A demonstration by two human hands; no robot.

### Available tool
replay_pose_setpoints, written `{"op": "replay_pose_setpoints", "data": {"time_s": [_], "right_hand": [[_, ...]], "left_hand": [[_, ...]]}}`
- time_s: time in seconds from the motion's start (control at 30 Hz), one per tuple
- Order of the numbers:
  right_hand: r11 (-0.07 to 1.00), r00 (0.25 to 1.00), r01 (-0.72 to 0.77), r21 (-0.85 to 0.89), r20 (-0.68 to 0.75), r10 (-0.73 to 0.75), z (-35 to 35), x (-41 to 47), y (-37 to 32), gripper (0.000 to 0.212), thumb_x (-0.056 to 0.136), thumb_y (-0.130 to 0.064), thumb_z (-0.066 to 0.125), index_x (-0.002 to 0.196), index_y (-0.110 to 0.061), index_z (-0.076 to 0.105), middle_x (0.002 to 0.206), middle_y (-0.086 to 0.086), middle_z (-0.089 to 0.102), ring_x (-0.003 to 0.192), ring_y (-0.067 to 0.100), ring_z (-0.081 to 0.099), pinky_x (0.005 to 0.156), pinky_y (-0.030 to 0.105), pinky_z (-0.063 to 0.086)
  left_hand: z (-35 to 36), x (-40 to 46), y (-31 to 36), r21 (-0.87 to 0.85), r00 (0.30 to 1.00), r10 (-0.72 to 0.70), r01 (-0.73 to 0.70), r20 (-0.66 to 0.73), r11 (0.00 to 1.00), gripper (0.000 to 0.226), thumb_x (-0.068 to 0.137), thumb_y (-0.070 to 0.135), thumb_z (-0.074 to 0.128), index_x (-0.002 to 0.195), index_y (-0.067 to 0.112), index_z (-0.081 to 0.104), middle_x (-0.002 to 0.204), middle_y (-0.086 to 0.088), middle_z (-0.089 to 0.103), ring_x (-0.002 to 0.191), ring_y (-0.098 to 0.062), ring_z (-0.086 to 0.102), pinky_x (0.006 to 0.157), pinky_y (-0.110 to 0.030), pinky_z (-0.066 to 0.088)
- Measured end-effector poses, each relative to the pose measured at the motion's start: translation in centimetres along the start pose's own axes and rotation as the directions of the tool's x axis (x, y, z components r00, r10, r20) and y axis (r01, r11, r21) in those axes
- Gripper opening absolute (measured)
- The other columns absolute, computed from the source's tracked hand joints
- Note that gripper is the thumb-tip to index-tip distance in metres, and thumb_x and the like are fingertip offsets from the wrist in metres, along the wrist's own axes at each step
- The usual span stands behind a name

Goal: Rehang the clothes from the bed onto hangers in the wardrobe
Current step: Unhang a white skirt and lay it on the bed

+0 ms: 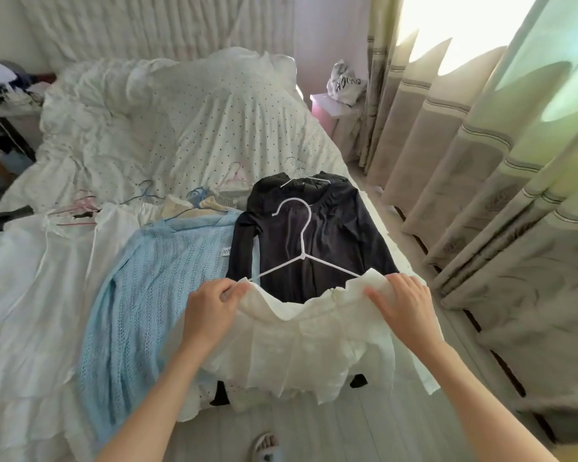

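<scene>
Now, from the head view, the left hand point(211, 315) and right hand point(401, 310) each pinch one top corner of the white garment point(297, 348) at six o'clock, pulling it over the arms of the white hanger point(302, 243). I think both sides should slide on evenly. It lies on the black top point(314, 228), by the blue knit point(161, 278). The bed point(187, 121) edge is close; the curtains point(481, 168) at three o'clock leave little room.

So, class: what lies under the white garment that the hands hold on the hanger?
Under the white garment lies a black top spread on the bed. The top's lower part is covered; only small black bits show beneath the hem.
</scene>
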State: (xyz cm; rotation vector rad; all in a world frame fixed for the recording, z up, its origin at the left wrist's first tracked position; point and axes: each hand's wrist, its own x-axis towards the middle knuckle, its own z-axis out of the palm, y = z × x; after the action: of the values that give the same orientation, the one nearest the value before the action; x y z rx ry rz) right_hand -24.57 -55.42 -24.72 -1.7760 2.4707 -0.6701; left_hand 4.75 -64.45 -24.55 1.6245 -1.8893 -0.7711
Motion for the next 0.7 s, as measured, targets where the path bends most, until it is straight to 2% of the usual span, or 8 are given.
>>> {"op": "replay_pose_setpoints", "data": {"time_s": [0.1,0.23,0.43,0.57,0.7], "right_hand": [[1.000,1.000,-0.006,-0.018,-0.003,0.006,0.6,3.9,0.9,0.028,0.082,-0.035,0.068,0.078,-0.009,0.057,0.076,0.002,0.057,0.075,0.026,0.050,0.071,0.031,0.027],[1.000,1.000,0.006,-0.029,-0.003,-0.006,1.8,10.9,2.4,0.031,0.083,-0.037,0.065,0.076,-0.009,0.055,0.075,0.002,0.056,0.078,0.028,0.049,0.071,0.030,0.025],[1.000,1.000,0.013,-0.001,-0.005,-0.013,5.5,24.2,5.9,0.035,0.083,-0.039,0.065,0.084,-0.005,0.061,0.086,0.009,0.062,0.086,0.032,0.051,0.073,0.030,0.022],[1.000,0.992,0.009,0.006,0.125,-0.009,9.9,33.3,8.3,0.039,0.088,-0.044,0.056,0.098,-0.007,0.060,0.100,0.007,0.061,0.099,0.029,0.048,0.077,0.032,0.026],[0.997,0.931,0.044,0.056,0.361,-0.061,16.5,40.5,10.9,0.035,0.091,-0.039,0.054,0.108,-0.008,0.056,0.109,0.010,0.059,0.108,0.031,0.047,0.084,0.036,0.031]], "left_hand": [[1.4,3.8,0.6,0.012,1.000,0.029,-0.029,0.013,1.000,0.029,0.087,0.040,0.056,0.068,0.017,0.058,0.069,0.005,0.057,0.079,-0.023,0.052,0.071,-0.035,0.039],[3.7,10.3,2.0,0.036,0.999,0.027,-0.027,0.020,0.999,0.033,0.088,0.041,0.054,0.085,0.011,0.067,0.077,-0.001,0.062,0.081,-0.025,0.055,0.072,-0.035,0.040],[8.4,22.7,4.3,0.086,0.999,0.010,-0.014,0.042,0.996,0.031,0.091,0.040,0.051,0.088,0.012,0.065,0.079,-0.001,0.060,0.081,-0.023,0.053,0.067,-0.033,0.037],[12.2,31.5,4.0,0.160,0.991,-0.060,0.041,0.119,0.986,0.026,0.094,0.035,0.050,0.081,0.013,0.058,0.077,-0.001,0.055,0.082,-0.024,0.052,0.066,-0.032,0.033],[16.1,38.8,1.8,0.287,0.980,-0.131,0.084,0.148,0.954,0.020,0.095,0.027,0.049,0.080,0.013,0.054,0.081,-0.004,0.055,0.087,-0.029,0.053,0.072,-0.036,0.037]]}}
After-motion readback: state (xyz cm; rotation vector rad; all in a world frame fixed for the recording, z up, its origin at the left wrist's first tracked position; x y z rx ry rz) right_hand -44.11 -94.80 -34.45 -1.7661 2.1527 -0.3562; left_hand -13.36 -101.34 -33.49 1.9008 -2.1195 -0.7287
